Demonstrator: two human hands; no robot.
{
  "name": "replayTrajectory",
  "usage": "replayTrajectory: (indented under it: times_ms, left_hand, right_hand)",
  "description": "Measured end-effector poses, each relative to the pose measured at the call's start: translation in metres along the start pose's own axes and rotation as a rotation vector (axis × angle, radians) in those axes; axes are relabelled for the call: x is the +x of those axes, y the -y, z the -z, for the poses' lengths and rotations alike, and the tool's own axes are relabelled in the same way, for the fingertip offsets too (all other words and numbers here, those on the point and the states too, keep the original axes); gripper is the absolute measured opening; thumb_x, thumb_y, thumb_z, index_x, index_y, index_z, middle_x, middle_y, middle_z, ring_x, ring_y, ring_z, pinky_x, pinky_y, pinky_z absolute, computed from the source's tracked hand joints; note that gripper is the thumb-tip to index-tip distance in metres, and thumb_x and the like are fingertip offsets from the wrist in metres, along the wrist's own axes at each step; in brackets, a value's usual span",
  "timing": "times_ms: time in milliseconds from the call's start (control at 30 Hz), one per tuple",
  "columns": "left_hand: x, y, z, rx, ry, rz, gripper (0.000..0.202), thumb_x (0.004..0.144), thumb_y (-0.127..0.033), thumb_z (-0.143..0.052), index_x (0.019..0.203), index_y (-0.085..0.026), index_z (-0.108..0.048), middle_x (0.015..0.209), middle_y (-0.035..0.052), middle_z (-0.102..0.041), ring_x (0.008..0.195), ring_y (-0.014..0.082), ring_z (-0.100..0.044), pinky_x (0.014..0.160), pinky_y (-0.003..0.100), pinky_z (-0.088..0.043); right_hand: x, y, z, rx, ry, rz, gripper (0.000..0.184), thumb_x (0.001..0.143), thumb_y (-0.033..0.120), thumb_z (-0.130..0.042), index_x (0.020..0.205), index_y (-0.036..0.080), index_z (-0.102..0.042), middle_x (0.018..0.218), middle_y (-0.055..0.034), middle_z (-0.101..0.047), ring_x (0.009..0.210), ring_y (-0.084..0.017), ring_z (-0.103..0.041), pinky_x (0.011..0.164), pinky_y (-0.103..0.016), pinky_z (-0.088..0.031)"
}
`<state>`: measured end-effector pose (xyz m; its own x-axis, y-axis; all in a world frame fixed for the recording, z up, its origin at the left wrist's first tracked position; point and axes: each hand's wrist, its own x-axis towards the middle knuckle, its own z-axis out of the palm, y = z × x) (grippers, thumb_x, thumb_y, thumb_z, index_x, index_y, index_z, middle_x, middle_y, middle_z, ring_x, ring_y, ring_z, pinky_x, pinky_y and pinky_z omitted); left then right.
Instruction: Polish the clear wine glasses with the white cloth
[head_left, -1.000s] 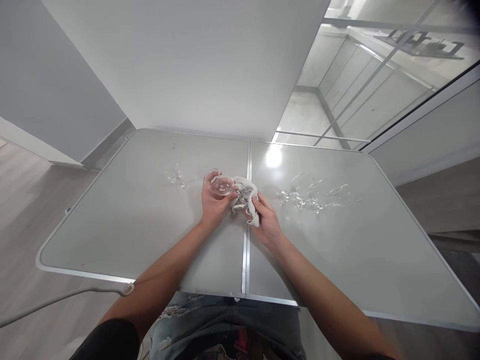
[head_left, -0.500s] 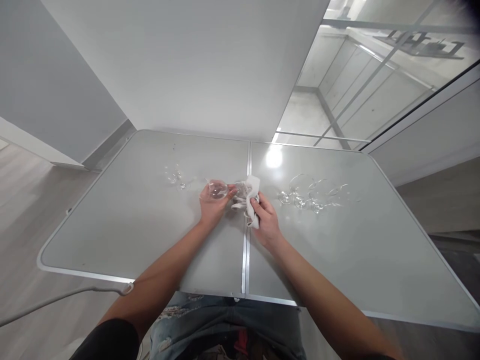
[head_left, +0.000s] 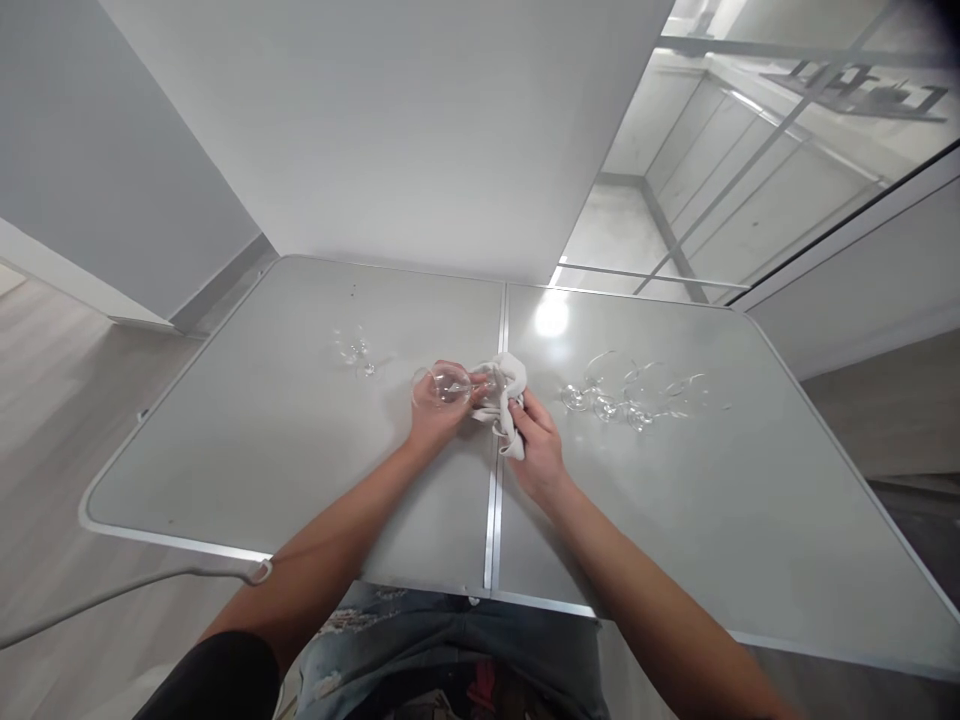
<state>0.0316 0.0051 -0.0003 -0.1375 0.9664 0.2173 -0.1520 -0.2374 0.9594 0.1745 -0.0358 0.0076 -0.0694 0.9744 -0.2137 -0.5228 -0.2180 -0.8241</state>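
Observation:
A clear wine glass [head_left: 452, 384] lies sideways in my left hand [head_left: 433, 415], whose fingers are closed around its bowl and stem. Its bowl points left and its foot end points right. My right hand [head_left: 541, 445] grips a white cloth [head_left: 511, 385], which is wrapped about the foot end of the glass and partly hides it. Both hands are just above the table, near its centre seam.
Several clear glasses [head_left: 606, 405] stand on the right half of the grey table [head_left: 720, 520]. One more glass [head_left: 366, 368] is on the left half. A white cable [head_left: 150, 582] hangs by the front left edge. A wall [head_left: 390, 140] rises behind.
The glass has turned slightly within my left hand, and the cloth has shifted a little around its foot end. The whole view has moved slightly.

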Motion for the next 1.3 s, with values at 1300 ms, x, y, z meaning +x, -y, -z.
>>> replayTrajectory:
  times_ms: [1300]
  left_hand:
    - [-0.014,-0.001,-0.055,0.355,0.374,-0.066,0.031,0.072,-0.036,-0.085,0.087,-0.019,-0.064,0.084,0.0013,-0.071,0.082,0.0185,-0.073,0.073,0.028,-0.059]
  right_hand:
    - [0.024,-0.057,-0.002,-0.308,2.066,-0.628,0.030,0.080,0.029,-0.078,0.097,0.005,-0.078,0.094,-0.0077,-0.077,0.095,-0.024,-0.071,0.088,-0.024,-0.052]
